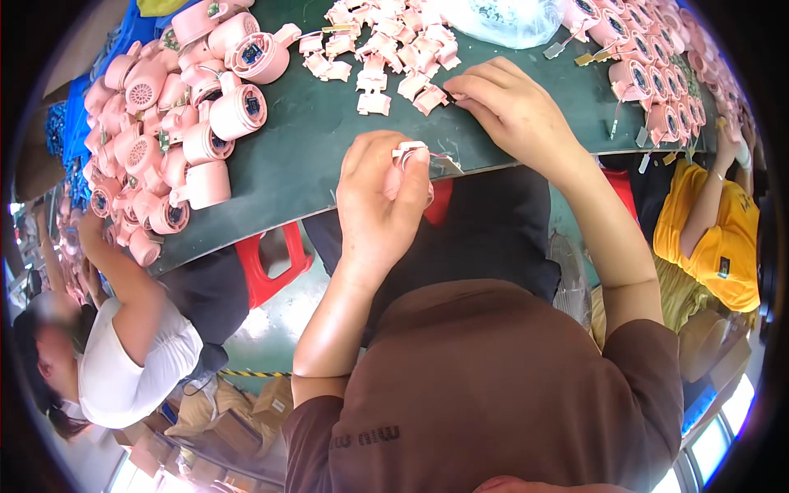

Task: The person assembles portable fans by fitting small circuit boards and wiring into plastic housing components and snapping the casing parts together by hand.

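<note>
Near the table's front edge, my left hand (374, 209) is closed around a pink plastic housing (395, 182). A white piece and thin wires show at its top, under my thumb, and the fingers cover most of the rest. My right hand (508, 111) is over the table to the right, with thumb and fingertips pinched together. Whether something small is between them I cannot make out. Just left of those fingertips lies a loose pile of small pink plastic clips (394, 45).
On the green tabletop (304, 156), a heap of pink round housings (156, 123) stands left. Rows of pink housings with wires (649, 74) are at right. Behind the clips sits a clear plastic bag (505, 20). One person (140, 353) works at left, another (715, 230) at right.
</note>
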Action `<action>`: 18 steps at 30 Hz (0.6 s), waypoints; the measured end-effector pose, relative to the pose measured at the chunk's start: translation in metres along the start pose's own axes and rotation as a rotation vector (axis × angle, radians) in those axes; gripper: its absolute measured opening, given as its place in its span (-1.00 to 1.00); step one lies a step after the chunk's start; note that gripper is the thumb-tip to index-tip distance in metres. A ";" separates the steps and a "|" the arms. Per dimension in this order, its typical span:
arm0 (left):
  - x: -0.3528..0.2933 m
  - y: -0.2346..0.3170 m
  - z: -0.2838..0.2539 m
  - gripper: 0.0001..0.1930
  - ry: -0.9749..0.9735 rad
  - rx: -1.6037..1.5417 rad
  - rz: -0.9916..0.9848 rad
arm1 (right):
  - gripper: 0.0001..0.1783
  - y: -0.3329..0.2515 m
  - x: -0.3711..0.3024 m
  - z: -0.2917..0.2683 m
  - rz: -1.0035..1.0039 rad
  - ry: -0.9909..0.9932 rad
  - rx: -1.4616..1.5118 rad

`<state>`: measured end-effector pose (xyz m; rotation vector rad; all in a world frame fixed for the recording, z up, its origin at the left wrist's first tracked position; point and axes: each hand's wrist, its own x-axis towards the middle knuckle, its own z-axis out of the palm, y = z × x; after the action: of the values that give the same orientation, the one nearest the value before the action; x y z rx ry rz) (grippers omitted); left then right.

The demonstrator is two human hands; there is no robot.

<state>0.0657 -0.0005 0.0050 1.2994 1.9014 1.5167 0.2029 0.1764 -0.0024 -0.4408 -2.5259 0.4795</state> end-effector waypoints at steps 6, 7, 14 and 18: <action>-0.004 0.000 -0.001 -0.87 -0.026 -0.180 -0.219 | -0.74 -0.014 -0.005 -0.003 0.486 -0.067 0.879; -0.005 -0.003 0.000 -0.86 -0.039 -0.247 -0.227 | -0.74 -0.022 -0.007 -0.006 0.519 -0.119 1.020; -0.005 -0.001 0.006 -0.87 -0.055 -0.316 -0.204 | -0.56 -0.045 -0.013 0.001 0.264 -0.009 0.665; -0.004 -0.010 0.006 -0.85 0.125 -0.043 -0.063 | -0.60 -0.053 -0.012 -0.010 0.429 0.025 0.879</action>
<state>0.0676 -0.0006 -0.0073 1.1397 1.9547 1.6319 0.2071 0.1277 0.0227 -0.6105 -1.9150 1.6211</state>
